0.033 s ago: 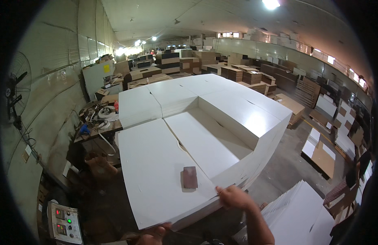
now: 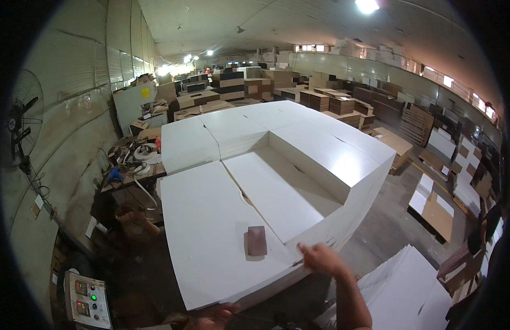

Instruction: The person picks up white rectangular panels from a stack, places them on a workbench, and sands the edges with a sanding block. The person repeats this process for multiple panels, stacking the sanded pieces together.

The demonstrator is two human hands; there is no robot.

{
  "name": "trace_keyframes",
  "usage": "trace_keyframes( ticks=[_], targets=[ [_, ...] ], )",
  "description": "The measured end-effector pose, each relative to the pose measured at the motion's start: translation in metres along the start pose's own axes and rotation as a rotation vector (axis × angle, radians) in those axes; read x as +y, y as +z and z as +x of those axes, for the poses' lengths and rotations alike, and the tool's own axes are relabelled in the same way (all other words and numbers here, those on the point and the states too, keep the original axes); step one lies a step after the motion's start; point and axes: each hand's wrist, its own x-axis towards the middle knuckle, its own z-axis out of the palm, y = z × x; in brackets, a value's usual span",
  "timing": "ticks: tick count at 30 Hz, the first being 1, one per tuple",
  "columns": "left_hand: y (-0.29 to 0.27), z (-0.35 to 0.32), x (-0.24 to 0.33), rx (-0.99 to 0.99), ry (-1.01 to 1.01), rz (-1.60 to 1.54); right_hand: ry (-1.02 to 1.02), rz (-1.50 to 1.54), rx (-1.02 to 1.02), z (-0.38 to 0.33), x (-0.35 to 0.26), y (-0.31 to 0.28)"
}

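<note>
Fan [image 2: 23,118] at far left, caged, dark blades, by the wall. Below it we get a control box [image 2: 88,300] with lit red displays and a green light. Next, a cluttered bench [image 2: 156,169]: blue tool [image 2: 116,175] at its near edge, white coils [image 2: 147,154] toward its right edge.

Then the big stack; its near-left part is topped by our white panel [image 2: 211,231], lying flat. Our left hand [image 2: 213,318] is at the panel's near edge, just right of its near-left corner, blurred; we can't tell how far its grip is open, or whether it has hold of the panel. Brown block [image 2: 257,241] lies flat on the panel, toward the near-right corner, apart from both hands. Across the seam we see a second white panel [image 2: 282,192], with raised panels [image 2: 343,146] along its far and right edges.

Our right hand [image 2: 321,258] is at the first panel's near-right corner, grip partly curled, fingertips toward that corner; contact or hold, we can't tell. Lower right, a stack of white sheets [image 2: 403,291]; farther right, brown and white boards [image 2: 431,206] flat near the floor.
</note>
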Motion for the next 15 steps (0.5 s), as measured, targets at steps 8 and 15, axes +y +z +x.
trace_keyframes(
  ticks=[8, 15],
  targets=[
    [0.149, 0.029, 0.003, -0.626, -0.175, 0.097, -0.710, -0.331, 0.817, 0.251, -0.014, -0.080],
    [0.289, 0.117, -0.024, -0.459, 0.034, -0.016, -0.512, -0.317, 0.437, 0.380, -0.009, -0.089]
  ],
)
